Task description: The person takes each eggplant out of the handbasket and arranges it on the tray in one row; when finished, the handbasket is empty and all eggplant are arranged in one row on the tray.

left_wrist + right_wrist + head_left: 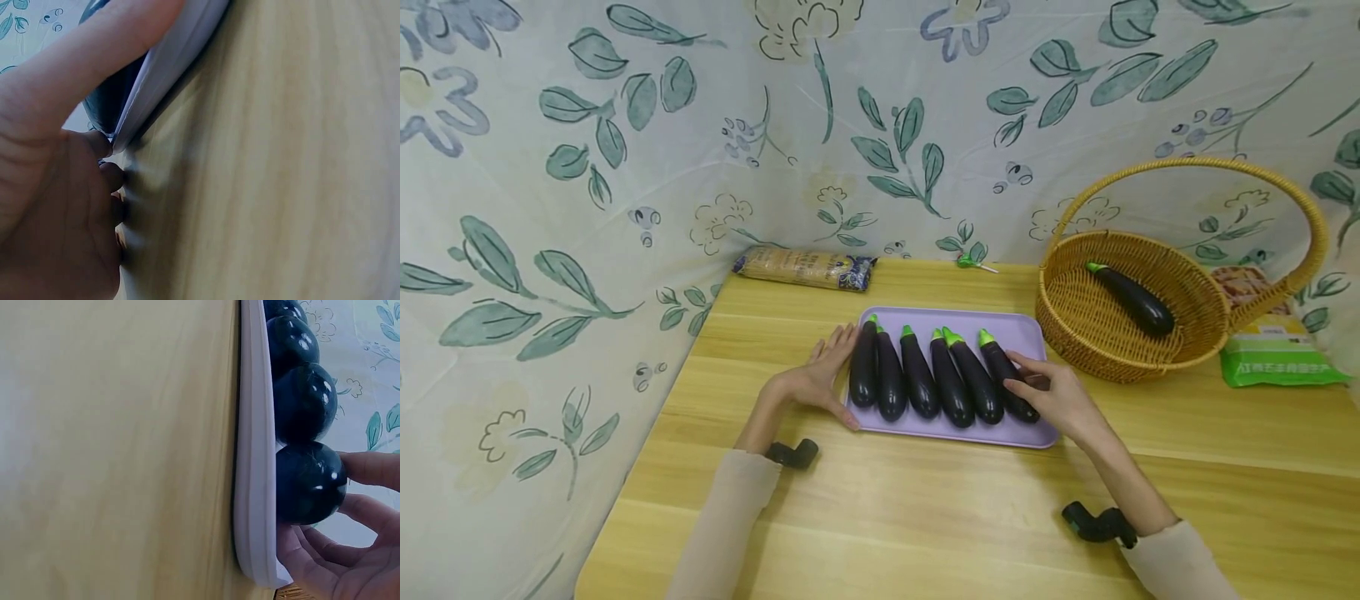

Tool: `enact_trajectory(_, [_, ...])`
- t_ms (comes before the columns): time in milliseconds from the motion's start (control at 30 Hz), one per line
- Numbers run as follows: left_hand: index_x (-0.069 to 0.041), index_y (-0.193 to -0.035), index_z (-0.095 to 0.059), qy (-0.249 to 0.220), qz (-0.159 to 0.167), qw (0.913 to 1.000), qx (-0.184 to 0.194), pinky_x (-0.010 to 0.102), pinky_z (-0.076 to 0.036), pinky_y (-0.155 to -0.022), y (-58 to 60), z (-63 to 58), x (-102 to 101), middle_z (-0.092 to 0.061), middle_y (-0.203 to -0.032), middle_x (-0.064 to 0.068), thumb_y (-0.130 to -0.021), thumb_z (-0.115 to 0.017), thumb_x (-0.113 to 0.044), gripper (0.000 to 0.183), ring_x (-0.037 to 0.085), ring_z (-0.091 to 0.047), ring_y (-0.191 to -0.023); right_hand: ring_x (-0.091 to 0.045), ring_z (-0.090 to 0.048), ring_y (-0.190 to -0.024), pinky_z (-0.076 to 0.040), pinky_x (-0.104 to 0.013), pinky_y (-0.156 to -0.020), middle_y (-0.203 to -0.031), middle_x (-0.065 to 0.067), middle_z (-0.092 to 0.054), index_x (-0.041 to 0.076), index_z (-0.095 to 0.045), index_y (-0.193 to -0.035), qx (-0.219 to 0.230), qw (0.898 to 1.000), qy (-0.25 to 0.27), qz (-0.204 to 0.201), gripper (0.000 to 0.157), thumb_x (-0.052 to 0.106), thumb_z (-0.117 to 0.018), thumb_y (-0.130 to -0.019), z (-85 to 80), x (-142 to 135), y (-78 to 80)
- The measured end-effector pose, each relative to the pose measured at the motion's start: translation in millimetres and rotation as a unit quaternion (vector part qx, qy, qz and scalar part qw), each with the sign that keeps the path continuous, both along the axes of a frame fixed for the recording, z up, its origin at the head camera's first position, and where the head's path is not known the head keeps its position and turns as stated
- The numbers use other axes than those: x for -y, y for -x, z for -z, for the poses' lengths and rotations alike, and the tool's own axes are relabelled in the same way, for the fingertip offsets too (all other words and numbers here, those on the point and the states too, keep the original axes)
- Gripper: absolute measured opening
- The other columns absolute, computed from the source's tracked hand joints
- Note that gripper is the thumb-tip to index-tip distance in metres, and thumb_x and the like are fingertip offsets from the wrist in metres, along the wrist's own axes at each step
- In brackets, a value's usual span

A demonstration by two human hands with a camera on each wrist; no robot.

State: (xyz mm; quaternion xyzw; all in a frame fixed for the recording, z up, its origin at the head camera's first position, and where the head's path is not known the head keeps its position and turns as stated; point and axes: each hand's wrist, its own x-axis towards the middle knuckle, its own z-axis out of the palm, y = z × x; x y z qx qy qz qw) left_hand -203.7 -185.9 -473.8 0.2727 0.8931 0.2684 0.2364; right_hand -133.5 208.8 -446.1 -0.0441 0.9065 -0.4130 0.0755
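Note:
A lilac tray [1026, 332] bears several dark eggplants [919, 375] in a slanted row, their green stem ends toward the back. At its left end my left hand [808, 385] spreads its fingers along the side, the thumb at the front-left corner. The left wrist view shows this hand's fingertips low by the tabletop, beside the tray rim [140, 103]. My right hand [1060, 398] holds the rightmost eggplant [1000, 371] near its thick lower end. In the right wrist view, its fingers [369, 470] lie against that eggplant's rounded end, which sits inside the tray's front rim.
A wicker basket [1093, 354] with a tall handle stands at the back right, one eggplant [1131, 300] inside. Beside it lies a green package [1277, 354]. A long packet of noodles [801, 267] and a green lollipop [967, 261] lie along the back by the floral cloth [820, 125].

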Motion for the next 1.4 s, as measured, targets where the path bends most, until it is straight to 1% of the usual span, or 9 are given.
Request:
enact_trajectory(233, [-0.011, -0.164, 0.018, 0.003, 0.001, 1.0, 0.001, 0.056, 0.014, -0.13, 0.9, -0.4, -1.1, 0.026, -0.171, 0.015, -0.061, -0.099, -0.049, 0.16, 0.031, 0.025, -0.159, -0.031, -0.069, -0.107, -0.053, -0.024, -0.079, -0.126, -0.026, -0.069, 0.006, -0.053, -0.151, 0.003, 1.0, -0.008, -0.011, 0.056, 0.025, -0.068, -0.101, -1.2, -2.5, 1.3])
enact_trajectory(400, [-0.012, -0.164, 0.019, 0.004, 0.001, 1.0, 0.003, 0.055, 0.015, -0.13, 1.9, 0.2, -1.2, 0.026, -0.171, 0.015, -0.061, -0.098, -0.049, 0.16, 0.03, 0.026, -0.159, -0.038, -0.067, -0.118, -0.054, -0.032, -0.086, -0.139, -0.029, -0.062, 0.009, -0.052, -0.152, 0.007, 1.0, -0.018, -0.014, 0.057, 0.03, -0.067, -0.102, -1.6, -5.1, 0.9])
enact_trajectory(600, [-0.01, -0.164, 0.017, -0.002, 0.002, 1.0, 0.0, 0.056, 0.015, -0.129, 1.0, 0.4, -1.4, 0.025, -0.171, 0.016, -0.062, -0.099, -0.047, 0.159, 0.032, 0.025, -0.159, -0.039, -0.068, -0.114, -0.058, -0.043, -0.09, -0.131, -0.03, -0.066, 0.007, -0.052, -0.152, -0.005, 1.0, -0.019, -0.022, 0.056, 0.028, -0.068, -0.102, -2.5, -4.3, 1.7])
enact_trajectory(800, [-0.009, -0.164, 0.016, -0.005, 0.002, 1.0, 0.001, 0.057, 0.015, -0.129, -0.5, -2.0, -1.8, 0.024, -0.171, 0.017, -0.061, -0.099, -0.047, 0.159, 0.033, 0.024, -0.159, -0.037, -0.066, -0.115, -0.054, -0.036, -0.085, -0.132, -0.029, -0.065, 0.008, -0.051, -0.153, -0.005, 0.999, -0.029, -0.027, 0.059, 0.033, -0.067, -0.102, -3.1, -6.0, 2.4])
enact_trajectory(1033, [-0.008, -0.164, 0.017, -0.006, 0.002, 1.0, 0.003, 0.059, 0.014, -0.129, -0.4, -1.5, -0.2, 0.025, -0.171, 0.018, -0.061, -0.098, -0.049, 0.16, 0.035, 0.024, -0.159, -0.046, -0.058, -0.129, -0.055, -0.059, -0.1, -0.146, -0.031, -0.055, 0.003, -0.041, -0.158, 0.001, 0.998, -0.026, -0.051, 0.068, 0.038, -0.062, -0.104, -13.0, -14.4, 0.6])
enact_trajectory(1100, [-0.008, -0.164, 0.017, -0.006, 0.002, 1.0, 0.003, 0.059, 0.014, -0.129, -0.6, -1.8, 0.0, 0.025, -0.171, 0.018, -0.061, -0.098, -0.049, 0.16, 0.035, 0.024, -0.159, -0.045, -0.059, -0.129, -0.055, -0.06, -0.102, -0.146, -0.029, -0.056, 0.002, -0.042, -0.157, -0.007, 0.998, -0.021, -0.056, 0.067, 0.038, -0.062, -0.104, -21.7, -19.6, 0.4])
enact_trajectory(1233, [-0.009, -0.164, 0.017, -0.005, 0.002, 1.0, 0.002, 0.058, 0.015, -0.129, -1.4, -3.8, -0.1, 0.025, -0.171, 0.017, -0.061, -0.099, -0.048, 0.16, 0.035, 0.024, -0.159, -0.023, -0.065, -0.121, -0.058, -0.031, -0.099, -0.141, -0.022, -0.063, 0.006, -0.048, -0.154, -0.028, 0.998, -0.013, -0.058, 0.059, 0.036, -0.061, -0.105, -42.2, -37.1, 3.2])
enact_trajectory(1333, [-0.009, -0.164, 0.018, -0.001, 0.002, 1.0, 0.004, 0.057, 0.015, -0.129, -1.2, -3.5, -0.2, 0.025, -0.171, 0.017, -0.061, -0.098, -0.049, 0.16, 0.034, 0.025, -0.159, -0.003, -0.062, -0.114, -0.05, -0.008, -0.087, -0.14, -0.017, -0.065, 0.011, -0.05, -0.154, -0.04, 0.998, -0.009, -0.04, 0.056, 0.038, -0.059, -0.106, -55.0, -53.2, 8.7])
enact_trajectory(1400, [-0.01, -0.164, 0.018, -0.001, 0.001, 1.0, 0.004, 0.057, 0.015, -0.129, -1.0, -3.5, -0.1, 0.026, -0.171, 0.017, -0.061, -0.098, -0.049, 0.16, 0.033, 0.025, -0.159, -0.005, -0.06, -0.117, -0.045, -0.003, -0.084, -0.144, -0.017, -0.062, 0.014, -0.048, -0.156, -0.041, 0.999, -0.005, -0.017, 0.058, 0.042, -0.058, -0.105, -61.7, -64.4, 13.8])
